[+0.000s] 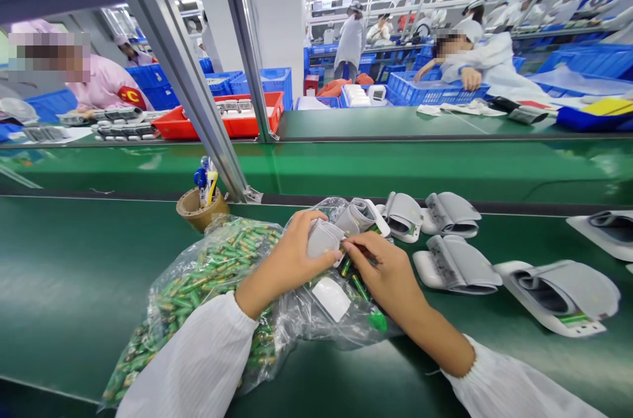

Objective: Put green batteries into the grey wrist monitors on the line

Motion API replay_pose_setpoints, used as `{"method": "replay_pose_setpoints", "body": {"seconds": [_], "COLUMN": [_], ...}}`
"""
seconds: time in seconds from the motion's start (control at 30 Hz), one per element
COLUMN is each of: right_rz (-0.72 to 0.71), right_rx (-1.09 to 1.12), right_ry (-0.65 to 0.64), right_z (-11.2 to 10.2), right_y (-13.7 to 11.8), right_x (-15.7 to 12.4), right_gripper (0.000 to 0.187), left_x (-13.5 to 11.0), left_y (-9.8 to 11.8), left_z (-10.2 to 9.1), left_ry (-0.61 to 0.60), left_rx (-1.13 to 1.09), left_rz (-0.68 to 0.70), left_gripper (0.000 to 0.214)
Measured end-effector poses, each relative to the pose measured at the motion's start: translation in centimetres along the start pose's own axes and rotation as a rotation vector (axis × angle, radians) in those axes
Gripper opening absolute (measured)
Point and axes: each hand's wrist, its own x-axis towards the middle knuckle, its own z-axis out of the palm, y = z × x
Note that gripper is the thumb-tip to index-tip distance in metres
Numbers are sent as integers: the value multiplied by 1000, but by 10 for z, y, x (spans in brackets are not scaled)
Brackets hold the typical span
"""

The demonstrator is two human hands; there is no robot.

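My left hand (291, 253) grips a small grey-and-white cuffed device (322, 238) above a clear plastic bag of green batteries (208, 279). My right hand (383, 266) is pinched at the device's lower edge, its fingertips on a green battery (345, 266). A white lid-like piece (330, 298) lies on the bag just below my hands. Loose green batteries (368, 306) lie under my right wrist.
Several more grey cuffed devices (452, 213) (564, 293) lie on the green belt (74, 260) to the right. A brown cup of tools (202, 206) stands by a slanted metal post (198, 95). Other workers, blue crates and a red tray (232, 116) are across the far bench.
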Motion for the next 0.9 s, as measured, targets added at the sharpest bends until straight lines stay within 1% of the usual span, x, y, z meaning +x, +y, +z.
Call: {"method": "replay_pose_setpoints", "body": {"seconds": [0.1,0.17,0.4,0.63,0.7,0.83,0.9], "right_rz": [-118,-169,-141,-136,-162,-286,-321], "right_rx": [-20,-34,-51,-16,-36,-112,-136], "right_ry": [2,16,69,25,35,69,66], "right_z": [3,5,6,5,6,6,6], "right_y": [2,4,1,1,2,3,2], "right_x": [0,0,0,-1,-1,0,1], "right_gripper": [12,10,8,8,9,11,13], "left_x": [-1,-2,0,0,0,1,1], "left_y": [0,0,-2,-1,-1,0,-1], "left_z": [1,1,2,2,1,2,2], "left_ry": [-12,-10,5,0,-9,6,12], "left_rx": [11,27,17,23,20,20,20], "left_rz": [25,43,39,25,15,26,32], "left_gripper": [54,53,54,58,58,57,57]}}
